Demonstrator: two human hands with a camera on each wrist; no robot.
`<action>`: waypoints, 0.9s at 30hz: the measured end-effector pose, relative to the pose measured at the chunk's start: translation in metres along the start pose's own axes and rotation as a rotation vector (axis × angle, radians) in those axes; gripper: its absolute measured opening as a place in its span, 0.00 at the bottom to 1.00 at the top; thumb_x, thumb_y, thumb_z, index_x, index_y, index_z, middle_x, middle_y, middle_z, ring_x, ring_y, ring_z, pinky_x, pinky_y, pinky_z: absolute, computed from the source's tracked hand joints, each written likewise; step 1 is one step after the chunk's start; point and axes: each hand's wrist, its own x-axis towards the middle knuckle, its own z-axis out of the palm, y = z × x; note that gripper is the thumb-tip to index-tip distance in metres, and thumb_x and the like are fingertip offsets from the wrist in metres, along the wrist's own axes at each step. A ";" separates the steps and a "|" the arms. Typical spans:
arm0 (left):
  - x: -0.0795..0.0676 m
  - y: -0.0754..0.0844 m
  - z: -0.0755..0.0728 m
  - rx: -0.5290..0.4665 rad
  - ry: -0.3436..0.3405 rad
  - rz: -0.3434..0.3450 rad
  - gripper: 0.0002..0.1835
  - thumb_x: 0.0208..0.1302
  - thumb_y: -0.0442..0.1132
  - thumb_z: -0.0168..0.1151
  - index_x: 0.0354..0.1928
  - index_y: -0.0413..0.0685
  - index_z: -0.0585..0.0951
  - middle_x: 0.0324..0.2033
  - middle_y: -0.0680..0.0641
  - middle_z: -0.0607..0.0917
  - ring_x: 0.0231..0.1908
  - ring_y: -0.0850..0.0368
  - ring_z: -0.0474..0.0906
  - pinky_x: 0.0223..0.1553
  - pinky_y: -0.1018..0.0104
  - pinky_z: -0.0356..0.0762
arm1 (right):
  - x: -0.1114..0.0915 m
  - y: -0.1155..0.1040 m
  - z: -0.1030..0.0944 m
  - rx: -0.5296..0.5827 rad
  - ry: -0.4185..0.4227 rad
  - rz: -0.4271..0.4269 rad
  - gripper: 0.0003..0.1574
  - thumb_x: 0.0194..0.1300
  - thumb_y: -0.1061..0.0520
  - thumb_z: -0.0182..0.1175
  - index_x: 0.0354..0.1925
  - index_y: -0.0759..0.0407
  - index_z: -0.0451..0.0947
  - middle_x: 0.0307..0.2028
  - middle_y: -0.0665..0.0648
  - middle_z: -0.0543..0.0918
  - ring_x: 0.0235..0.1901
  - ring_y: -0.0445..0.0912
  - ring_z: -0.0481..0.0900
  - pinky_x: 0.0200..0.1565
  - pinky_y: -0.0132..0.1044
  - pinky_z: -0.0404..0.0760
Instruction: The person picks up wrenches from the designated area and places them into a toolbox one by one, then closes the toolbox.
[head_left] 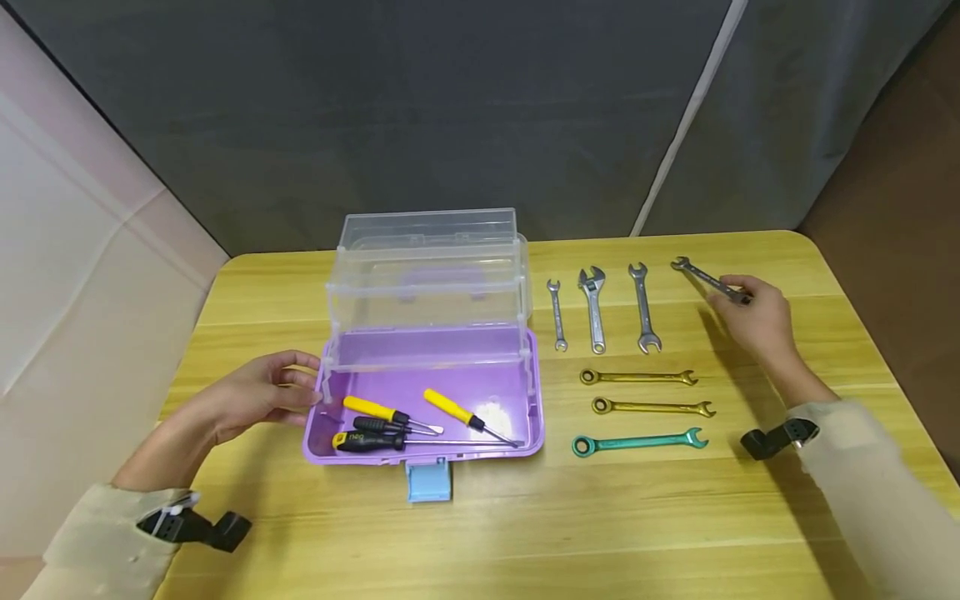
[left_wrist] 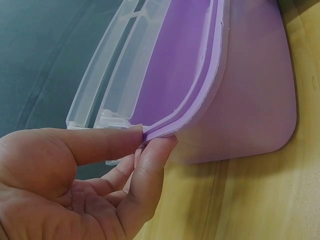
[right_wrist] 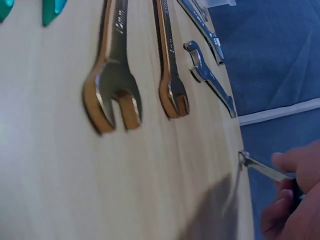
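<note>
My left hand [head_left: 262, 387] pinches the left rim of a purple toolbox [head_left: 450, 354] whose clear lid stands raised. In the left wrist view, thumb and fingers hold the toolbox rim [left_wrist: 202, 97]. At the table's right, my right hand [head_left: 761, 321] grips one end of a silver open-end wrench [head_left: 705, 277]. Its free end points left toward the back edge. The right wrist view shows that wrench [right_wrist: 266, 169] partly covered by the fingers. Inside the box lie a large black screwdriver [head_left: 371, 440], a small dark one [head_left: 375, 425] and two yellow-handled screwdrivers [head_left: 367, 408].
Between box and right hand lie a small silver wrench [head_left: 557, 317], an adjustable wrench [head_left: 594, 317] and another open-end wrench [head_left: 642, 308]. Nearer are two gold wrenches [head_left: 637, 377] and a teal wrench [head_left: 641, 442]. A blue latch [head_left: 429, 482] hangs from the box front. A dark curtain [head_left: 420, 108] borders the back.
</note>
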 end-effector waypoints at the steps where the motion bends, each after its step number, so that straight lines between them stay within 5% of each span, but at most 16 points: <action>1: 0.000 0.000 0.000 -0.001 0.000 0.001 0.26 0.73 0.27 0.57 0.66 0.26 0.59 0.44 0.45 0.81 0.42 0.53 0.86 0.45 0.59 0.87 | 0.000 0.001 0.001 0.026 0.017 0.005 0.30 0.75 0.48 0.58 0.63 0.68 0.75 0.44 0.63 0.80 0.29 0.37 0.73 0.25 0.28 0.73; 14: -0.001 0.001 0.001 -0.005 0.017 -0.001 0.26 0.73 0.27 0.57 0.66 0.26 0.59 0.44 0.45 0.81 0.41 0.54 0.86 0.45 0.61 0.87 | 0.008 0.013 0.019 0.252 0.092 0.155 0.26 0.79 0.53 0.52 0.65 0.70 0.74 0.41 0.42 0.75 0.39 0.34 0.69 0.35 0.19 0.70; 21: -0.001 0.000 0.001 -0.012 0.016 0.009 0.25 0.72 0.26 0.57 0.65 0.27 0.60 0.43 0.46 0.81 0.41 0.54 0.86 0.44 0.61 0.87 | 0.010 0.017 0.021 0.384 0.155 0.143 0.20 0.77 0.58 0.56 0.60 0.67 0.78 0.38 0.37 0.77 0.38 0.33 0.71 0.35 0.17 0.71; 27: -0.002 0.000 0.001 -0.014 0.023 0.009 0.24 0.71 0.26 0.57 0.64 0.29 0.62 0.43 0.46 0.81 0.40 0.54 0.86 0.44 0.60 0.87 | 0.007 0.016 0.022 0.484 0.174 0.039 0.16 0.75 0.63 0.58 0.57 0.63 0.82 0.37 0.42 0.79 0.34 0.36 0.70 0.30 0.18 0.70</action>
